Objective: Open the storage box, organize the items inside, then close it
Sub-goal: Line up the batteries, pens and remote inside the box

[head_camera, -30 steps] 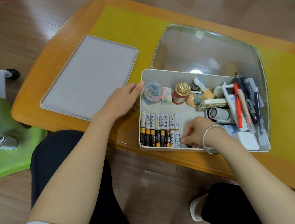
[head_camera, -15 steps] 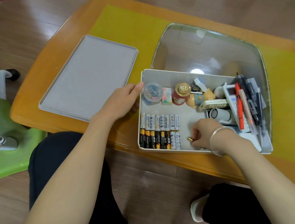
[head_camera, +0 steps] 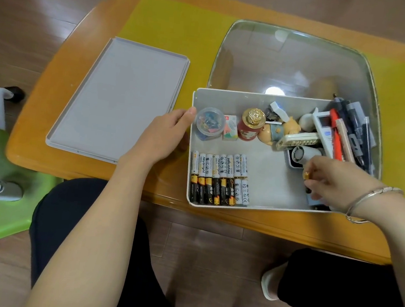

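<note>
The left hand (head_camera: 166, 135) rests relaxed against the open storage box (head_camera: 261, 202), thumb on its left wall. The right hand (head_camera: 328, 181) pinches a small gold-tipped object (head_camera: 306, 175) over the box's right side, beside the rows of batteries (head_camera: 218, 179).

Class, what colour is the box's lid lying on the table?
Plain light grey lid, head view.
</note>
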The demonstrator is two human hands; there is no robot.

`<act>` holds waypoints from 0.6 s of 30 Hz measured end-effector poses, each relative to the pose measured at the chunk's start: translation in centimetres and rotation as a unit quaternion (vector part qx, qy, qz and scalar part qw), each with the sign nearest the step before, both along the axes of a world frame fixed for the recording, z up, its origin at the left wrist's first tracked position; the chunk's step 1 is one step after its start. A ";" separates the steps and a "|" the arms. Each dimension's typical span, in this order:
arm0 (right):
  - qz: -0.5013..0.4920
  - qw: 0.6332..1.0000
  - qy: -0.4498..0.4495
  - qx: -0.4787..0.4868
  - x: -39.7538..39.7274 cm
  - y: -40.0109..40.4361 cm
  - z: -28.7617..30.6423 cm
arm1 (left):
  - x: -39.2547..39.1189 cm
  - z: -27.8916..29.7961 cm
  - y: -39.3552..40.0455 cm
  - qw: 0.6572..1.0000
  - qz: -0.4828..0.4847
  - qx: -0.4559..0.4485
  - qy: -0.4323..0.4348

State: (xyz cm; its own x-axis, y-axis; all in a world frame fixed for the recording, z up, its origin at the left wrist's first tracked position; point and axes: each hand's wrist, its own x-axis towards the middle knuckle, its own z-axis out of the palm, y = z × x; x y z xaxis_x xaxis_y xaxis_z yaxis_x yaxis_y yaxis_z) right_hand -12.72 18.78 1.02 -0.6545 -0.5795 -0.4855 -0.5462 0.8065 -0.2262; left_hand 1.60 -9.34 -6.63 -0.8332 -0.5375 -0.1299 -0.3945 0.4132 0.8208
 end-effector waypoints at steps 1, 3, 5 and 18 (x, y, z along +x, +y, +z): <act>0.015 0.999 -0.003 0.048 -0.1 0.0 -0.2 | 0.0 0.1 0.0 1.000 0.000 0.000 -0.001; 0.038 0.991 -0.009 0.124 -0.3 -0.2 -0.5 | 0.0 0.2 0.0 1.000 0.000 0.002 -0.002; 0.042 0.988 -0.031 0.142 -0.3 -0.5 -0.6 | 0.0 0.3 0.1 1.000 0.002 0.009 -0.002; -0.098 0.986 -0.098 -0.088 2.2 -6.4 -3.8 | 0.2 0.6 0.2 1.000 0.008 0.021 0.000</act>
State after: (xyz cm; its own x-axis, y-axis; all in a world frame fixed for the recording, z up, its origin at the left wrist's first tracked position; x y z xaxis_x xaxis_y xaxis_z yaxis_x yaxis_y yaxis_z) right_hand -10.56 12.42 -2.82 -0.6658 -0.5379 -0.5171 -0.3150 0.8309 -0.4587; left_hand 1.81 -9.15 -6.07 -0.8251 -0.5442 -0.1520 -0.4000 0.3727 0.8373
